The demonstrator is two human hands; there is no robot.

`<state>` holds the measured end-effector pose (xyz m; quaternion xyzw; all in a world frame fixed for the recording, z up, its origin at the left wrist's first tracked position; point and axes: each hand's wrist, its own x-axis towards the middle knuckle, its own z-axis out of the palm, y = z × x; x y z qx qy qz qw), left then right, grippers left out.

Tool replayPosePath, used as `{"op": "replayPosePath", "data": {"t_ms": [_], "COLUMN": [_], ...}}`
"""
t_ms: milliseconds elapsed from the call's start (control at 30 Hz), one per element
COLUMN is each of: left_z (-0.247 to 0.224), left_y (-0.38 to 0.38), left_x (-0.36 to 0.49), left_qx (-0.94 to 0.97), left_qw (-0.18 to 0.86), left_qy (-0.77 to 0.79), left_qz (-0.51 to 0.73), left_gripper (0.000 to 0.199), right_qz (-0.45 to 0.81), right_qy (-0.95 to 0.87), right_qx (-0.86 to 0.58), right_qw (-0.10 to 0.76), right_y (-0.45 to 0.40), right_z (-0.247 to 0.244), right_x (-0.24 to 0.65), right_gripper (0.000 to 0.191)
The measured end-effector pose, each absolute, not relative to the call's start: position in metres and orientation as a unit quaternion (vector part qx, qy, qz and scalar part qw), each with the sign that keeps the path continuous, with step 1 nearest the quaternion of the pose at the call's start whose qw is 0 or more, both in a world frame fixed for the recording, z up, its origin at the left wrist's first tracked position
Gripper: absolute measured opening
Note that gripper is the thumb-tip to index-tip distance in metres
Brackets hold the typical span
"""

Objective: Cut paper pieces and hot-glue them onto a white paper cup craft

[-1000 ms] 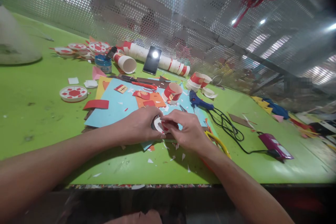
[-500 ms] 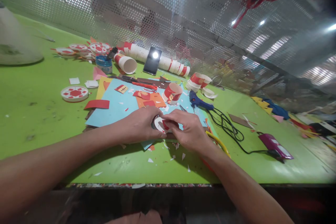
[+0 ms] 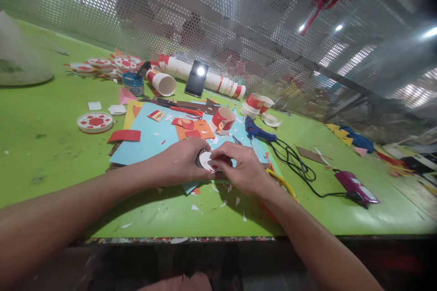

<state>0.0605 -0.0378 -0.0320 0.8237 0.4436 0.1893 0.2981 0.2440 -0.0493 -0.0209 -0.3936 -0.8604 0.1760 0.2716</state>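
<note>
My left hand curls around the left side of a small white round piece with a little red on it. From the right, my right hand reaches to the same piece, its thumb and fingertips pinched together; what lies between them is too small to make out. Both hands are over the front of a light-blue sheet. Behind them on the sheet are a red and white cup ring, an orange paper piece and red-handled scissors.
A blue glue gun with a black cable lies right of the sheet, near a purple box. A white disc with red pieces sits left. Behind stand a blue jar and a phone.
The right fingers have shifted slightly on the round piece, and less red shows there now. The left hand keeps its hold. The whole view has moved a little.
</note>
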Motion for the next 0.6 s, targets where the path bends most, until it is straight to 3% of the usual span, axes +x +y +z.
{"op": "replayPosePath", "data": {"t_ms": [333, 600], "left_z": [-0.0318, -0.0359], "left_y": [-0.0372, -0.0359], "left_x": [0.0605, 0.0600], "left_qx": [0.822, 0.826], "left_qw": [0.308, 0.296], "left_qy": [0.441, 0.434], "left_qz": [0.187, 0.203], "left_gripper": [0.040, 0.039], "right_qz": [0.184, 0.105], "right_qy": [-0.826, -0.875], "right_qx": [-0.429, -0.365], "right_qw": [0.316, 0.301], "right_y": [-0.0511, -0.0444], "right_z": [-0.0197, -0.0261], "right_x": [0.2441, 0.2446], "right_gripper": [0.014, 0.009]}}
